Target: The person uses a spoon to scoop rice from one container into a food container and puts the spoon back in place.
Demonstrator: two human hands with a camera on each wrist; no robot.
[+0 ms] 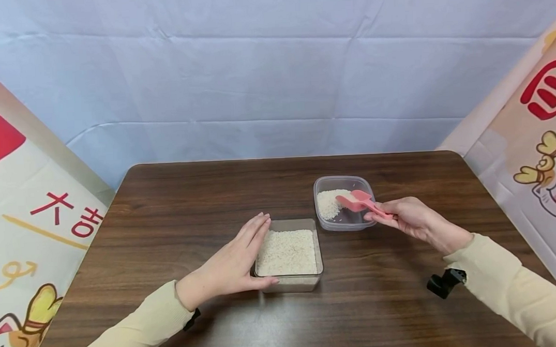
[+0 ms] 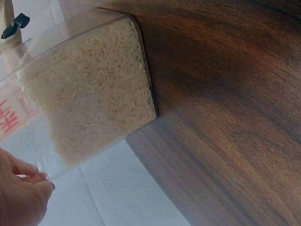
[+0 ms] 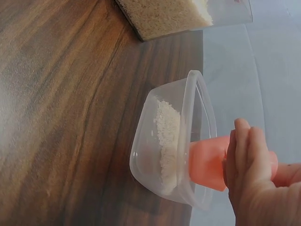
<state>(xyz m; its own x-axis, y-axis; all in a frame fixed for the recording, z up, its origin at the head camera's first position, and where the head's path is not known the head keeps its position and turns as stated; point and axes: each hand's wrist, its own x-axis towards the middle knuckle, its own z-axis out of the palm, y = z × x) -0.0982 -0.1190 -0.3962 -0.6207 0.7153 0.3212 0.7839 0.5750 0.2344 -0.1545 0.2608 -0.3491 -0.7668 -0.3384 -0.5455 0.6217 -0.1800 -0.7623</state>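
Observation:
My right hand (image 1: 412,217) grips the handle of a pink scoop (image 1: 359,201), whose bowl is tilted over a small clear plastic container (image 1: 345,226). A heap of white rice (image 1: 328,203) lies on the left side of that container. In the right wrist view the scoop (image 3: 207,162) reaches in past the rim. To the left stands a deeper transparent box (image 1: 320,267), mostly filled with rice (image 1: 288,253). My left hand (image 1: 230,263) rests against its left side, fingers straight along the rim and thumb at the front edge.
Both containers stand on a dark wood-grain table (image 1: 190,193). Behind it hangs a pale blue cloth (image 1: 255,81), and printed banners flank the left and right sides. A black strap piece (image 1: 446,282) hangs at the right wrist.

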